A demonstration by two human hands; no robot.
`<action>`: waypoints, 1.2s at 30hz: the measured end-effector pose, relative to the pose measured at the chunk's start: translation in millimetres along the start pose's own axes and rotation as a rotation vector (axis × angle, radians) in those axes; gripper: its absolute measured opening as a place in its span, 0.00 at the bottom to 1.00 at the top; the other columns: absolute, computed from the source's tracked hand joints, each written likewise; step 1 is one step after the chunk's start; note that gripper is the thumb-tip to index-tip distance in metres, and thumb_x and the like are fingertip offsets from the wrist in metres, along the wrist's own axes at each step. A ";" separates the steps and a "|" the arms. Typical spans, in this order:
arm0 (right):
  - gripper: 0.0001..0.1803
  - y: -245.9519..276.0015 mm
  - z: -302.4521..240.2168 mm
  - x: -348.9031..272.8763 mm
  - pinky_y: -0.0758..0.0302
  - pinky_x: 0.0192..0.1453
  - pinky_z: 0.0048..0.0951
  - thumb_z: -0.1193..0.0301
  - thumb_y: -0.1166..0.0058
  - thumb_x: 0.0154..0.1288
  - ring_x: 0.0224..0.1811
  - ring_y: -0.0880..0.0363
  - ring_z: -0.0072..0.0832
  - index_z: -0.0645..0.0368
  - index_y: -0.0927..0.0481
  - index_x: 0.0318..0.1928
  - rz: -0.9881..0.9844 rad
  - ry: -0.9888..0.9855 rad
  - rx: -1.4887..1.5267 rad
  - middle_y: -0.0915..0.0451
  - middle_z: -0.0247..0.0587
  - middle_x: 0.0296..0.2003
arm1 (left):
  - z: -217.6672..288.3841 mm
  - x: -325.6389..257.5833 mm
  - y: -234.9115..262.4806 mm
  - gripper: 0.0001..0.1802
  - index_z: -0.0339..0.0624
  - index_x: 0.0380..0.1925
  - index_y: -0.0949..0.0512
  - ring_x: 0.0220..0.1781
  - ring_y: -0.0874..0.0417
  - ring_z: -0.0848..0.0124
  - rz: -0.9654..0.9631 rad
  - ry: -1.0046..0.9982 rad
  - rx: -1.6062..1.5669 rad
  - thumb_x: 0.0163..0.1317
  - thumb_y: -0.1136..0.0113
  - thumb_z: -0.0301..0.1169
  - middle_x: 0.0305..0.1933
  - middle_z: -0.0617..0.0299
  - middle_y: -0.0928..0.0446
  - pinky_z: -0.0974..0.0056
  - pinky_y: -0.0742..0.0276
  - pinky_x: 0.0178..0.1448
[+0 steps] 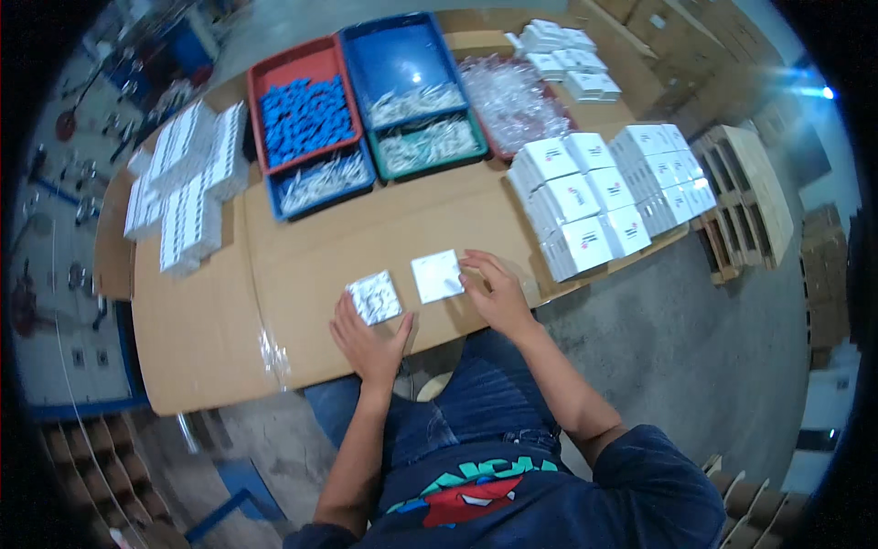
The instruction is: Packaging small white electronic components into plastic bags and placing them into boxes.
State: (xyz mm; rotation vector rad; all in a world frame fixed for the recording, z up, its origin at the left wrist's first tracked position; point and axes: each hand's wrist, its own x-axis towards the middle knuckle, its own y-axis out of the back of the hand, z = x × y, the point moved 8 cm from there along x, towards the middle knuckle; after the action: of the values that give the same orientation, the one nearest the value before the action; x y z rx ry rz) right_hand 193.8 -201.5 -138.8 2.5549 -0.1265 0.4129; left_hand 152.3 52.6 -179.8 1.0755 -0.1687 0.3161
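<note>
Green ltrs [494,468] on navy tee [558,499], sm. dark/red print [585,241] on wht boxes [572,203]

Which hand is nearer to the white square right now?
Right. The right hand is at the right edge of the white square; contact is hard to tell. The left hand is farther off, to the lower left, beside the silvery square.

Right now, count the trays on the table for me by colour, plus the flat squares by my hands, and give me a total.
Red trays: 2
Blue trays: 2
Green tray: 1
Flat squares: 2
Total: 7
</note>
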 end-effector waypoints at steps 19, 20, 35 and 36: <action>0.19 74.6 177.8 343.7 0.22 0.58 0.41 0.77 0.46 0.56 0.51 0.15 0.43 0.46 0.10 0.44 -0.564 -0.236 -0.872 0.13 0.52 0.46 | -5.9 -1.0 5.0 0.61 0.35 0.73 0.44 0.78 0.41 0.51 -0.021 0.067 0.071 0.47 0.25 0.59 0.74 0.47 0.38 0.40 0.52 0.80; 0.20 81.9 201.1 344.1 0.23 0.61 0.42 0.76 0.46 0.55 0.53 0.16 0.43 0.43 0.10 0.45 -0.599 -0.286 -0.817 0.14 0.52 0.48 | -1.5 0.9 0.7 0.61 0.35 0.73 0.44 0.78 0.41 0.51 -0.020 0.066 0.066 0.47 0.25 0.59 0.74 0.47 0.38 0.40 0.52 0.80; 0.22 48.7 208.7 388.8 0.21 0.57 0.47 0.73 0.42 0.62 0.52 0.17 0.48 0.51 0.19 0.57 -0.121 -0.119 -0.742 0.14 0.49 0.47 | -3.3 0.3 -6.5 0.58 0.33 0.72 0.42 0.78 0.42 0.51 -0.054 0.028 0.084 0.49 0.28 0.57 0.73 0.45 0.38 0.39 0.53 0.80; 0.22 46.4 207.0 390.3 0.21 0.57 0.47 0.73 0.42 0.62 0.52 0.17 0.48 0.51 0.19 0.57 -0.124 -0.113 -0.737 0.14 0.49 0.47 | -4.2 0.9 -6.1 0.58 0.33 0.72 0.42 0.78 0.42 0.51 -0.050 0.032 0.089 0.49 0.28 0.57 0.73 0.45 0.38 0.39 0.53 0.80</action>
State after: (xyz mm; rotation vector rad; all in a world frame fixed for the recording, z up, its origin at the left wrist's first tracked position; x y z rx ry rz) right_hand 611.0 -352.8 -158.7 1.8439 -0.1305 0.1319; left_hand 155.1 53.8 -186.6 1.1600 -0.0996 0.2984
